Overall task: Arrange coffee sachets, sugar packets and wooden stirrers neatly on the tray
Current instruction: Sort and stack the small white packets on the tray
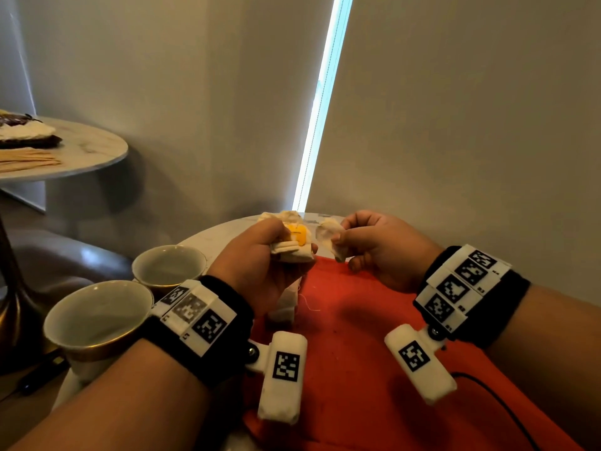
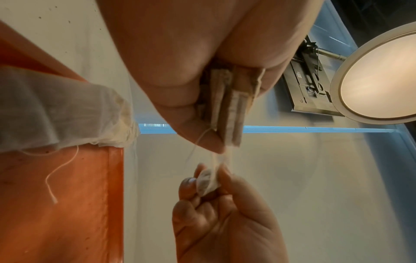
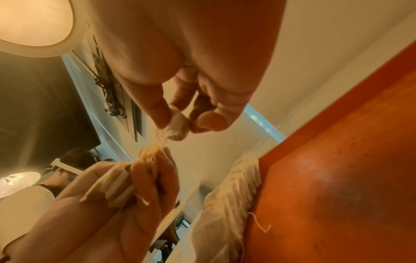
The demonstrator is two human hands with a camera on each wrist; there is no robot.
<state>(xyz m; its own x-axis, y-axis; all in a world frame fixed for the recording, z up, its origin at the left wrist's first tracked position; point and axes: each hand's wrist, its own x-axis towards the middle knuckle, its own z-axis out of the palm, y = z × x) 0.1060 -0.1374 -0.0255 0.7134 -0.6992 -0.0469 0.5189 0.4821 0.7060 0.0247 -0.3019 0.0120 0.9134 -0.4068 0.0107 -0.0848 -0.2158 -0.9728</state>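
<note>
My left hand (image 1: 279,252) grips a bundle of pale sachets (image 1: 294,247) with a yellow tag, held above the orange tray (image 1: 357,336). In the left wrist view the bundle (image 2: 229,106) shows edge-on between thumb and fingers. Just to its right, my right hand (image 1: 344,245) pinches a single crumpled sachet (image 1: 327,234) between thumb and fingertips; threads run from this sachet (image 3: 179,124) to the bundle (image 3: 112,183). More sachets (image 1: 287,304) lie on the tray's left side, under my left hand. A pile of wooden stirrers (image 1: 26,159) lies on a separate round table at far left.
Two empty cups (image 1: 169,265) (image 1: 97,317) stand left of the tray, close to my left wrist. A dark dish (image 1: 26,133) sits behind the stirrers on the far table. A loose white thread (image 1: 309,305) lies on the tray. Walls stand close behind.
</note>
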